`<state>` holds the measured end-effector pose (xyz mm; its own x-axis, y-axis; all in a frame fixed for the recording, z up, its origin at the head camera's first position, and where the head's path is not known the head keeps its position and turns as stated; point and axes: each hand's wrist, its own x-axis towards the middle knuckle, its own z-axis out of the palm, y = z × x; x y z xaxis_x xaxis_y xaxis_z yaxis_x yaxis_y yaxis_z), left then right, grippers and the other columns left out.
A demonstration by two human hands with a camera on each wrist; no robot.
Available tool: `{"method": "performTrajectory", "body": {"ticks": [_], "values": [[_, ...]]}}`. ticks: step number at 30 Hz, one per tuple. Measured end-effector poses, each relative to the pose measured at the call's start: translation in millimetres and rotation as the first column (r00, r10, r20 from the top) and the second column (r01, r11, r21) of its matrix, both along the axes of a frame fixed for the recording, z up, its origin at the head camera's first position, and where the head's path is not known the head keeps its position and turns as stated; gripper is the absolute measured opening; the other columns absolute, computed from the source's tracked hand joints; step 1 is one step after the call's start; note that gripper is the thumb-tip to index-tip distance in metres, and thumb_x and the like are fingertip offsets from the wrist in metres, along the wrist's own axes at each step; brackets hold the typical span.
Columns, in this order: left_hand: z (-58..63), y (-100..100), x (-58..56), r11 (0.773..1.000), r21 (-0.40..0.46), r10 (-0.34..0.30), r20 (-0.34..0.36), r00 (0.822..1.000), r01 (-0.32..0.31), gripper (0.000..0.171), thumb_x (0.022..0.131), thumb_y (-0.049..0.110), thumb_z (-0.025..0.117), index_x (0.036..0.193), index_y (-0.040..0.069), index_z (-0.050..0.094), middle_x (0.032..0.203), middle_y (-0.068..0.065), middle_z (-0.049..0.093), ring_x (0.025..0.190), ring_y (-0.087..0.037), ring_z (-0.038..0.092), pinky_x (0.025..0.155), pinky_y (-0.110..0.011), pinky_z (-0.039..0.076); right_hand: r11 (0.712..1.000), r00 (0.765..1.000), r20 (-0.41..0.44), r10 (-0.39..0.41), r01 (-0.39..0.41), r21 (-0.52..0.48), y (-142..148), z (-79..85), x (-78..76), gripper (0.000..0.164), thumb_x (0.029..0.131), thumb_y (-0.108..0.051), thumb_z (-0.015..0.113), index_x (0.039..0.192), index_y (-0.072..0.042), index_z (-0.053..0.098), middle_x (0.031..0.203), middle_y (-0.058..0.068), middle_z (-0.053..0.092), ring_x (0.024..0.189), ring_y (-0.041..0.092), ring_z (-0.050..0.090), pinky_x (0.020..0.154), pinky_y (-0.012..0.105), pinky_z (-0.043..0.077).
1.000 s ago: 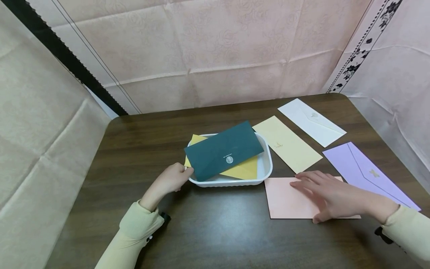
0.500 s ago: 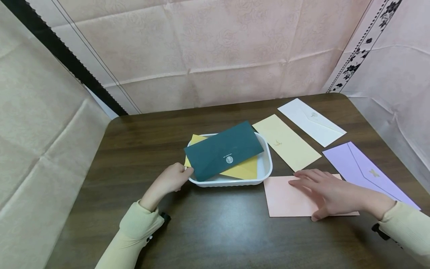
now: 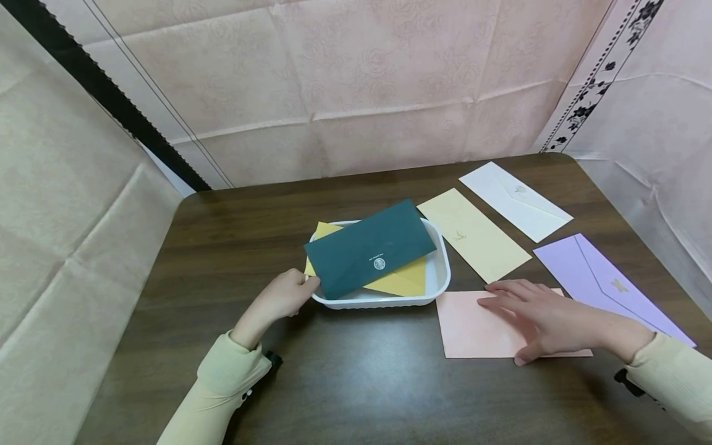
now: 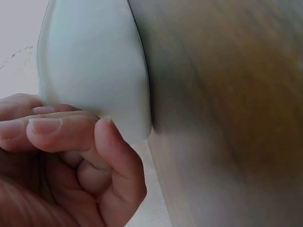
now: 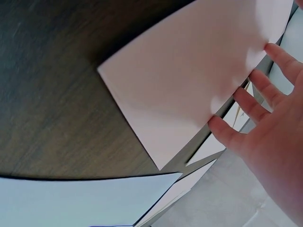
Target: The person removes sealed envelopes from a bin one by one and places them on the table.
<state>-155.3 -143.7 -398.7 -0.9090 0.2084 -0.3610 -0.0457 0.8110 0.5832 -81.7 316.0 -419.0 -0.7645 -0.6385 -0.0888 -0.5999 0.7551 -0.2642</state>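
Note:
In the head view my left hand [image 3: 286, 293] grips the near-left rim of a white plastic tray [image 3: 443, 278]. Its curled fingers [image 4: 64, 132] sit against the tray's pale wall [image 4: 94, 56] in the left wrist view. A dark green envelope [image 3: 369, 247] lies over a yellow one [image 3: 408, 279] in the tray. My right hand [image 3: 547, 321] spans a pink envelope [image 3: 473, 324] on the table, thumb at its near edge. In the right wrist view the outstretched fingertips [image 5: 220, 124] touch the far edge of the pink envelope [image 5: 170, 90].
Beyond the right hand lie a cream envelope [image 3: 473, 235], a white envelope [image 3: 514, 201] and a lavender envelope [image 3: 606, 287]. The brown wooden table [image 3: 356, 395] ends near patterned cloth hangings [image 3: 389, 80] at the back and sides.
The right hand and the pink envelope have shifted very slightly away from me and to the left. The left hand, the tray and its envelopes look unchanged.

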Motion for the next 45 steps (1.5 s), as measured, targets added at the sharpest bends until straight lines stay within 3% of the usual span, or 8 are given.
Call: {"method": "performTrajectory", "body": {"ticks": [9,34,45], "values": [[-0.6,-1,-0.1,1.0,-0.004,0.003,0.0,1.0,-0.003,0.044,0.092,0.032,0.041,0.054,0.011,0.043,0.048,-0.001,0.037,0.04,-0.016,0.037,0.044,-0.026,0.031,0.999,0.999,-0.03,0.04,-0.04,0.002,-3,0.2,-2.1,0.093,0.067,-0.07,0.065,0.144,-0.023,0.043,0.145,0.002,0.035,0.129,0.024,0.031,0.092,0.061,0.032],[-0.2,0,-0.1,1.0,0.002,0.002,0.003,1.0,-0.002,0.044,0.092,0.032,0.041,0.054,0.01,0.044,0.048,-0.001,0.037,0.04,-0.016,0.037,0.044,-0.026,0.031,0.999,0.998,-0.034,0.05,-0.049,0.017,-4,3.0,-4.5,0.092,0.066,-0.066,0.068,0.144,-0.024,0.042,0.146,0.002,0.034,0.128,0.024,0.032,0.09,0.06,0.034],[0.1,0,-0.9,1.0,0.009,-0.002,0.006,1.0,0.002,0.044,0.092,0.032,0.041,0.053,0.011,0.042,0.048,-0.001,0.035,0.04,-0.015,0.035,0.044,-0.026,0.03,0.995,0.981,-0.189,0.05,-0.066,-0.078,-9,13.5,-19.3,0.082,0.068,-0.062,0.071,0.137,-0.022,0.052,0.139,0.001,0.044,0.125,0.02,0.039,0.094,0.048,0.036]]}}
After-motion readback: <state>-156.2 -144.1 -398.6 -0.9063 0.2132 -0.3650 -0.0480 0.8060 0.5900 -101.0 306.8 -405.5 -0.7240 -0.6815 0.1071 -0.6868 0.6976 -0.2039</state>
